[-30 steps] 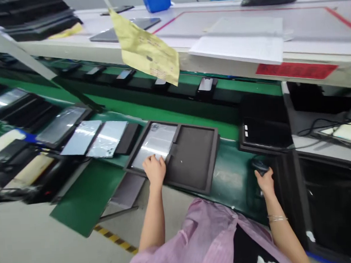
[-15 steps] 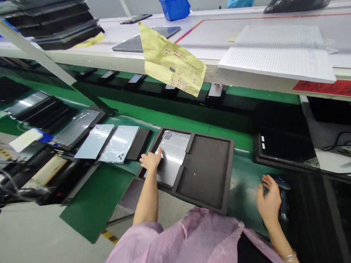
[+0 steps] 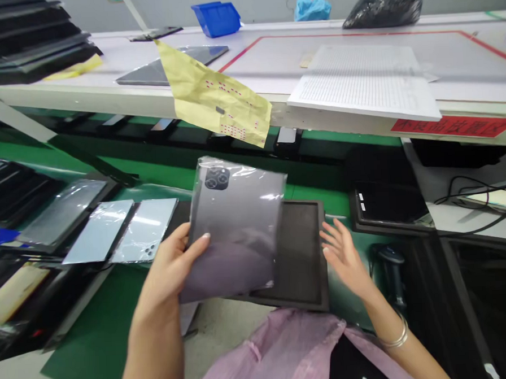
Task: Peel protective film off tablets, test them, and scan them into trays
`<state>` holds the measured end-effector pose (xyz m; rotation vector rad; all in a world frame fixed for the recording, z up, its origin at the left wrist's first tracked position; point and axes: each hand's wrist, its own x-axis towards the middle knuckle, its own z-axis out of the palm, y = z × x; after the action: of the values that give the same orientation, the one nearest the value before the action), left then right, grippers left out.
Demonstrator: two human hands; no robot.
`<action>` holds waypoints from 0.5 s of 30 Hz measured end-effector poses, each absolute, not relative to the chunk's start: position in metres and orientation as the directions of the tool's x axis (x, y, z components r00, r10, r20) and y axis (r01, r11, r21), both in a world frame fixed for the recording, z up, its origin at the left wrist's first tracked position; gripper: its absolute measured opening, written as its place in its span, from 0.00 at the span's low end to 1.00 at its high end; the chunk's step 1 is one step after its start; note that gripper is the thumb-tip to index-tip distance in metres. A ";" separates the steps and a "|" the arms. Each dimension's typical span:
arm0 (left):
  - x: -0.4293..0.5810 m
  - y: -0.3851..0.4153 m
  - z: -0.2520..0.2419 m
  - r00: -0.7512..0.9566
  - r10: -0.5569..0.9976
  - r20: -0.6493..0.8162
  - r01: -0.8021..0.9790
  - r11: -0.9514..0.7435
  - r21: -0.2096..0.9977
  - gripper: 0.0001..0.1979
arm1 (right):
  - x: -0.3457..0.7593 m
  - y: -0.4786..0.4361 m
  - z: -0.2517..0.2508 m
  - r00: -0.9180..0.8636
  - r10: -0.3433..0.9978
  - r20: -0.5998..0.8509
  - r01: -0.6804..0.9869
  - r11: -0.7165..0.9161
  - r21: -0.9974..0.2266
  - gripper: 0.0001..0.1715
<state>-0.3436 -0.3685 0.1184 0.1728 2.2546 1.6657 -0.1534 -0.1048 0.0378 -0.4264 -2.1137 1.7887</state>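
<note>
My left hand [image 3: 172, 273] grips the lower left edge of a dark tablet-like device in clear plastic wrap [image 3: 233, 224], raised over a black foam tray [image 3: 303, 255] and hiding most of it. A camera cluster shows at the device's upper corner. My right hand [image 3: 345, 258] is open, fingers spread, next to the tray's right edge and touching nothing. A black handheld barcode scanner [image 3: 391, 267] stands just to the right of that hand. Several wrapped devices, including a pale one [image 3: 145, 230], lie to the left.
The trays sit on a green conveyor belt [image 3: 316, 192], with a black tray [image 3: 389, 205] at the right. Above runs a white shelf [image 3: 82, 91] holding a perforated white sheet [image 3: 357, 82] and a blue bin [image 3: 216, 19]. A yellow sheet [image 3: 216, 95] hangs from its edge.
The wrapped device has been lifted out of the tray and tilted up in my left hand. My right hand has let go of the scanner and moved left, open, toward the tray.
</note>
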 end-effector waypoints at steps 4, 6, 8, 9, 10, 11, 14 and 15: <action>-0.279 -0.311 0.118 -0.799 0.592 -0.101 -0.151 -0.034 0.988 0.23 | -0.137 -0.100 0.100 -0.864 0.499 0.064 -0.122 -0.085 -0.989 0.31; -0.258 -0.283 0.116 -0.687 0.726 -0.005 -0.138 -0.124 0.983 0.21 | -0.117 -0.094 0.124 -0.730 0.681 0.062 -0.073 0.013 -0.997 0.23; -0.248 -0.261 0.122 -0.692 0.716 0.088 -0.059 -0.178 0.982 0.18 | -0.093 -0.089 0.141 -0.622 0.781 0.055 0.023 0.089 -0.996 0.20; -0.247 -0.252 0.128 -0.735 0.666 0.128 0.001 -0.189 0.982 0.17 | -0.083 -0.086 0.146 -0.585 0.809 0.053 0.066 0.113 -0.991 0.21; -0.247 -0.243 0.135 -0.782 0.600 0.167 0.065 -0.188 0.980 0.16 | -0.073 -0.085 0.148 -0.550 0.833 0.060 0.098 0.135 -0.986 0.22; -0.249 -0.236 0.143 -0.820 0.535 0.201 0.127 -0.173 0.977 0.14 | -0.065 -0.084 0.149 -0.521 0.851 0.066 0.121 0.150 -0.981 0.24; -0.253 -0.218 0.166 -0.842 0.433 0.321 0.311 -0.096 0.945 0.07 | -0.048 -0.084 0.144 -0.446 0.891 0.090 0.132 0.165 -0.977 0.27; -0.253 -0.215 0.171 -0.827 0.413 0.382 0.392 -0.065 0.918 0.07 | -0.044 -0.084 0.142 -0.433 0.897 0.092 0.135 0.165 -0.977 0.29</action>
<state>-0.2528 -0.2147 0.1707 0.9200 2.1370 2.0876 -0.0443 -0.0843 0.1415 -0.9905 -1.7186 1.3315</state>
